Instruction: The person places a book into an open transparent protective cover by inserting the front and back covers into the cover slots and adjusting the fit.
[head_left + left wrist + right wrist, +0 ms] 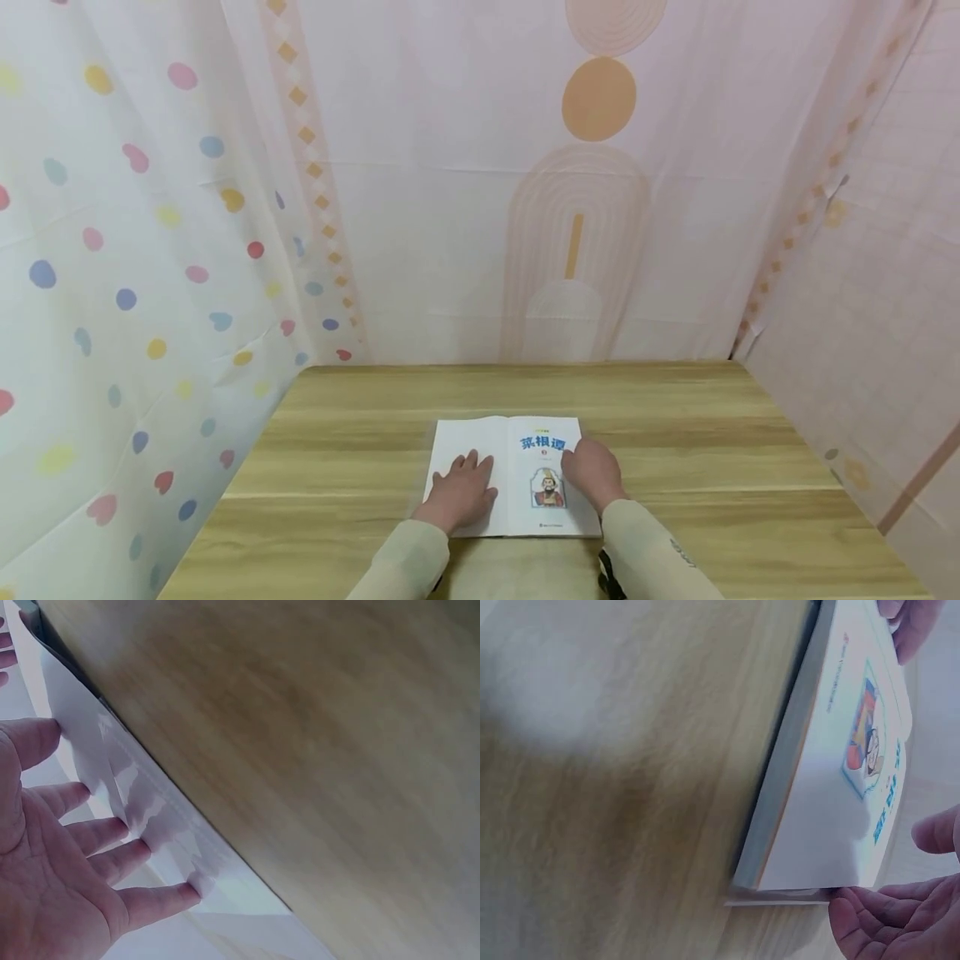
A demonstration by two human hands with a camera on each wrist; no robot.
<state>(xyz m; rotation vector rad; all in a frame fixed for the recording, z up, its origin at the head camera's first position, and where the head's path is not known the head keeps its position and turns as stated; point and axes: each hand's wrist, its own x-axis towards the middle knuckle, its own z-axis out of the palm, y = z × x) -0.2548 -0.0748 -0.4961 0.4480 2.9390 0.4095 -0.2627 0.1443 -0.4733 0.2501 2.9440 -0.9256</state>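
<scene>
An open book (491, 442) lies on the wooden table with a blank left page. Its right page (525, 504) carries blue title characters and a framed picture of a bearded figure in red. My left hand (459, 493) presses on the blank page with its fingers straight and spread; in the left wrist view, the fingertips (191, 892) touch the paper. At the right page's outer edge, my right hand (594, 472) holds the book with curled fingers. The right wrist view shows those fingers (847, 919) at the edge of the thick page block (780, 802), the thumb raised above.
The wooden table (315, 467) extends around the book on all sides. Behind it hangs a pale patterned curtain (435, 250). A dotted curtain (150, 350) is on the left, and another pale curtain (862, 317) on the right.
</scene>
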